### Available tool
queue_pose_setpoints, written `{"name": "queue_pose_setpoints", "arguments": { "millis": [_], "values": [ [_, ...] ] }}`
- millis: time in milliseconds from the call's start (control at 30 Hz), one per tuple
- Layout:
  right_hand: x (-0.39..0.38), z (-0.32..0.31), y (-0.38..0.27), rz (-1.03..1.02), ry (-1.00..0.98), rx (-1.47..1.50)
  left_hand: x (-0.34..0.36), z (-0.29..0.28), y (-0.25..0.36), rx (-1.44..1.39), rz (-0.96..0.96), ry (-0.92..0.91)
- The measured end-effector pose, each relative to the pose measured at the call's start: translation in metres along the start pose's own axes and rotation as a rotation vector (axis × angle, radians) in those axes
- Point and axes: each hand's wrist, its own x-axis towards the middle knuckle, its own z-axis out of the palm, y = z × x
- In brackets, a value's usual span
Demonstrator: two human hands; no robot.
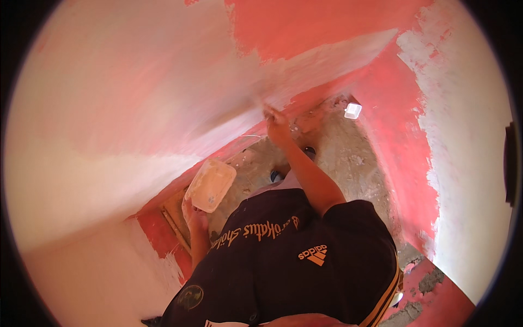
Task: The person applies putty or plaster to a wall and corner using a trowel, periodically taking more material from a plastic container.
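Observation:
My left hand point(197, 215) grips a rectangular translucent plastic container point(212, 185) with pale material inside, low at the left of my body. My right hand point(275, 120) is raised against the wall point(141, 98), which is coated in patchy white over pink. Its fingers are closed around something thin that is blurred by motion and cannot be made out, near the streaked white area above the pink band along the wall's foot.
A small white rectangular container point(352, 110) sits at the far corner of the dusty concrete floor point(343, 158). A pink and white wall point(408, 125) rises at the right. Long strips of board or wood point(175, 226) lie at the lower left. My shoes point(277, 175) show below me.

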Motion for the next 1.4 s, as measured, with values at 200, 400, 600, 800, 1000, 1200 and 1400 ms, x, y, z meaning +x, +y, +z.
{"name": "queue_pose_setpoints", "arguments": {
  "millis": [200,400,600,800,1000,1200,1400],
  "values": [
    [0.119,-0.140,0.027,0.211,0.364,0.058,0.000,0.012,0.011,0.073,0.057,-0.196],
    [0.197,-0.150,0.039,-0.149,0.478,-0.384,0.014,0.008,0.011,0.089,0.022,-0.288],
    [0.016,-0.024,0.027,-0.120,0.043,-0.183,-0.003,0.021,0.033,0.123,0.030,-0.192],
    [0.143,-0.121,0.003,0.114,0.499,0.233,0.022,-0.004,0.025,0.092,-0.005,-0.202],
    [0.053,0.000,0.061,0.231,0.189,-0.416,0.023,0.017,0.027,0.318,0.125,-0.420],
    [0.017,-0.034,0.044,0.138,0.059,-0.036,0.013,0.013,0.030,0.079,-0.009,-0.214],
    [0.170,-0.132,0.017,0.252,0.494,-0.015,0.015,0.007,0.024,0.062,-0.028,-0.184]
  ]
}}
